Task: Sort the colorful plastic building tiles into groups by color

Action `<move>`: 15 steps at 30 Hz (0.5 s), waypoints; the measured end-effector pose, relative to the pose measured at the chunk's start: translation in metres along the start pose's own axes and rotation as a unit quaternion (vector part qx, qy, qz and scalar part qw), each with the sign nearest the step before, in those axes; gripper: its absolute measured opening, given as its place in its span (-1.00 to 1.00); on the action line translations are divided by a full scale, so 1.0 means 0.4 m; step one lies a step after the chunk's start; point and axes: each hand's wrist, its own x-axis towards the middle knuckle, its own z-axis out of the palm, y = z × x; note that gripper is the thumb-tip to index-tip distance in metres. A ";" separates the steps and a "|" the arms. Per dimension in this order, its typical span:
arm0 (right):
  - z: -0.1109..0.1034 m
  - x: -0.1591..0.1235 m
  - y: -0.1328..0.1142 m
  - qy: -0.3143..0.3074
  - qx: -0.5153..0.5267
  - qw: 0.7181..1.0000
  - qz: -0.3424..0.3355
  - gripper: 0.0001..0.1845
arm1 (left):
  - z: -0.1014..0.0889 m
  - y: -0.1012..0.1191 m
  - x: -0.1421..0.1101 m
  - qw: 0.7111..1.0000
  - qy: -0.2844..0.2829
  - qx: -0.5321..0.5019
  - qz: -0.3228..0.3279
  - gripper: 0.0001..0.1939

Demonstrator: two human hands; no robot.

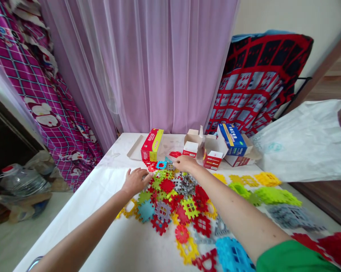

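The open right hand rests at the far edge of the plastic tile pile (the open left hand sits nearer its left side).

Glossy plastic tiles w/ matt card boxes.

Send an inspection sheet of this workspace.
Surface: white-covered table.
Job's things: jumbled interlocking plastic tiles; yellow tiles, green tiles, grey tiles lie apart to the right.
Clutter: red-and-yellow box, blue box, opened cardboard boxes.
Grips: left hand open at the pile's edge; right hand at the far edge, hold unclear.
Cables: nothing seen.
Surroundings: lilac curtain, pink patterned quilt, white sack, plastic bottle.
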 end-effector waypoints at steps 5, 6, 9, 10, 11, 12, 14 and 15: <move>0.050 0.091 -0.026 0.029 0.009 0.999 0.015 -0.55 | 0.003 -0.003 0.054 0.998 -0.007 0.019 -0.065 -0.49; 0.062 0.102 -0.035 0.026 0.010 0.999 0.017 -0.51 | 0.009 -0.001 0.063 0.997 -0.015 0.023 -0.075 -0.45; 0.083 0.119 -0.062 0.027 0.024 0.999 0.035 -0.47 | 0.030 0.011 0.080 0.995 -0.018 0.032 -0.092 -0.37; 0.084 0.121 -0.071 0.025 0.036 0.998 0.044 -0.46 | 0.036 0.016 0.082 0.995 -0.015 0.029 -0.092 -0.37; 0.081 0.122 -0.078 0.020 0.050 0.997 0.051 -0.44 | 0.040 0.022 0.083 0.996 -0.010 0.023 -0.091 -0.39; 0.077 0.123 -0.085 0.010 0.064 0.996 0.055 -0.41 | 0.043 0.028 0.084 0.996 -0.003 0.015 -0.089 -0.41; 0.067 0.125 -0.096 -0.017 0.087 0.995 0.047 -0.38 | 0.043 0.036 0.085 0.996 0.009 -0.006 -0.085 -0.48; 0.063 0.125 -0.100 -0.025 0.095 0.995 0.036 -0.41 | 0.041 0.038 0.085 0.996 0.014 -0.019 -0.085 -0.52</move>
